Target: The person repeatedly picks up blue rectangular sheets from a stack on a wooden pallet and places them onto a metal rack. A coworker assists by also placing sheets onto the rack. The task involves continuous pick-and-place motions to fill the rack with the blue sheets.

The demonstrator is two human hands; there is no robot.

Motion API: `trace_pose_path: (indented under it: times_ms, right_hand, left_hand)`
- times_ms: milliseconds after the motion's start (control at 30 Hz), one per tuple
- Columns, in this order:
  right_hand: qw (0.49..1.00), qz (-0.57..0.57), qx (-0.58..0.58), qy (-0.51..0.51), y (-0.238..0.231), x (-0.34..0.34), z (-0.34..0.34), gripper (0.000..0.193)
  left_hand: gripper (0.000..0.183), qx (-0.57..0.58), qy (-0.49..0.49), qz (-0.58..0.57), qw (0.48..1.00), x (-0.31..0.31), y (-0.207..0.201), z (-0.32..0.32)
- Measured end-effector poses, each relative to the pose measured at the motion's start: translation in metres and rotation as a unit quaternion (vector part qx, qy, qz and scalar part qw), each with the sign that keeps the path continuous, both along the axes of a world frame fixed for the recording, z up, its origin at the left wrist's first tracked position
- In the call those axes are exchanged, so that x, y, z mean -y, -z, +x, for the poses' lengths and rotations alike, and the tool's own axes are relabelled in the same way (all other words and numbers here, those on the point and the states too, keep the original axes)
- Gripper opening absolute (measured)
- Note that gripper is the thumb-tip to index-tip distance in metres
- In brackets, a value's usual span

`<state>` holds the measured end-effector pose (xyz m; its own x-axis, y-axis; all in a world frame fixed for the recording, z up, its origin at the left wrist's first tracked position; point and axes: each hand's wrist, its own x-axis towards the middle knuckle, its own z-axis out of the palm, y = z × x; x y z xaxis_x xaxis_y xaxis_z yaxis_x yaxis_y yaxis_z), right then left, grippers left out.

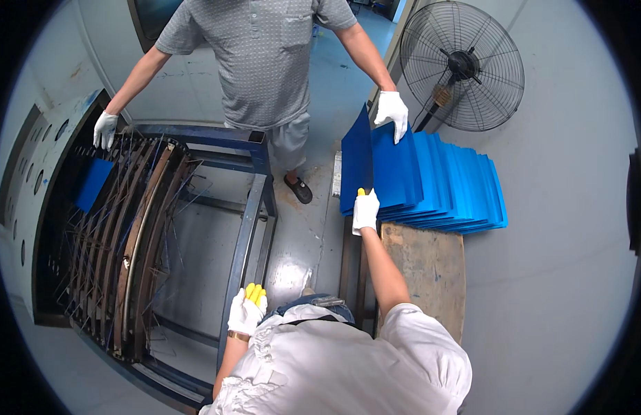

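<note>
In a white glove with yellow finger pads, my right hand grips the near edge of a blue sheet. That sheet stands tilted away from a fanned stack of blue sheets to its right. My left hand, gloved alike, hangs by my waist with loosely bent fingers and nothing visible in it. Across from me a co-worker's gloved hand touches the far edge of the stack. The co-worker's other gloved hand is at the far end of the conveyor-like machine, near a single blue sheet.
The stack rests on a worn wooden bench at my right. A dark blue metal frame holds the curved slats and wires on my left. Behind the bench stands a large fan. A co-worker stands opposite.
</note>
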<state>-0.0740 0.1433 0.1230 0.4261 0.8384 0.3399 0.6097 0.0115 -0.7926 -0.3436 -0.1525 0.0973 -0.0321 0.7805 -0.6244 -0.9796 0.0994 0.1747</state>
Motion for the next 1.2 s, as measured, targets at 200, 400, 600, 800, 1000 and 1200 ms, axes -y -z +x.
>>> trace_pose_path:
  times_ms: [200, 400, 600, 800, 1000, 1200]
  right_hand:
    - [0.915, -0.242, -0.315, -0.076, 0.014, 0.001, 0.022, 0.015]
    - [0.797, -0.392, -0.409, -0.208, 0.031, 0.05, 0.06, 0.01]
    - [0.785, -0.473, -0.367, -0.157, 0.026, 0.12, 0.122, 0.014]
    - [0.91, -0.326, -0.246, -0.071, 0.056, 0.181, 0.207, 0.044]
    - [0.929, -0.24, 0.096, 0.265, -0.048, 0.343, 0.282, 0.026]
    - [0.632, -0.187, 0.214, 0.721, -0.096, 0.604, 0.267, 0.022]
  left_hand:
    - [0.029, 0.002, 0.012, -0.01, 1.0, -0.006, -0.002, 0.012]
    - [0.028, 0.017, 0.054, -0.029, 0.998, -0.021, 0.006, 0.036]
    - [0.023, 0.004, 0.19, -0.036, 0.981, -0.041, 0.022, 0.062]
    - [0.019, -0.009, 0.397, -0.002, 0.918, -0.069, 0.051, 0.039]
    - [0.021, -0.001, 0.616, -0.026, 0.787, -0.09, 0.034, 0.047]
    - [0.019, -0.03, 0.65, -0.041, 0.758, -0.093, 0.044, 0.066]
